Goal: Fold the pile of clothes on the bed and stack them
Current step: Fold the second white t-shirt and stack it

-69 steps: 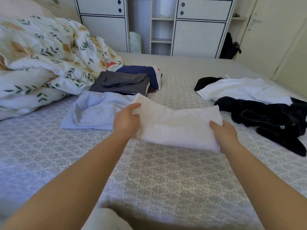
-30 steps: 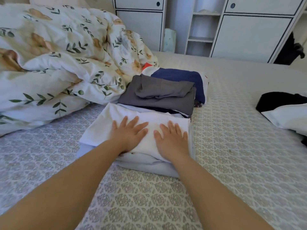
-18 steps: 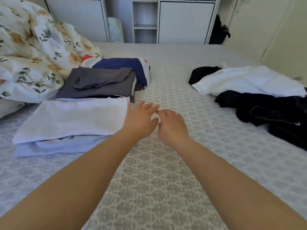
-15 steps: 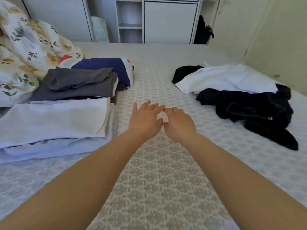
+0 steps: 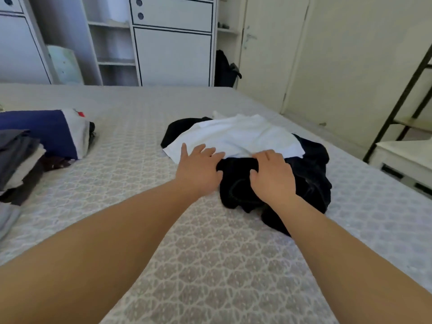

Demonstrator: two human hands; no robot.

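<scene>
Unfolded pile [image 5: 268,160] sits right of centre on the bed [image 5: 210,265], mid-depth, well apart from the folded stacks at the left edge. Pile is two-toned: a white garment [image 5: 238,136] spread loosely on top and toward the far side, soft creases, one corner reaching left; beneath and nearer, a crumpled black garment [image 5: 311,167], bunched into thick folds, a tail of it trailing toward the near side under the right forearm. More black cloth pokes out at the far left from under the white. Right hand [image 5: 272,176] is on the black garment, fingers curled over a ridge of the fabric at the seam where black meets white; looks like a pinch taking hold of the black cloth. Left hand [image 5: 198,167] lies just beside it, fingers spread and flat, tips touching the near edge of the white garment and the black one's left margin, not closed on anything. Both forearms bare, reaching in from the near edge. Bed cover grey-beige with a pale lattice pattern. Left edge: folded stack [image 5: 21,157] of grey and dark items, and behind it a folded navy-and-white piece [image 5: 49,132] with a red spot. Far side: white cabinets [image 5: 173,43] with dark trim and open shelves, a dark bag [image 5: 225,69] on the floor, a pale door to the right.
</scene>
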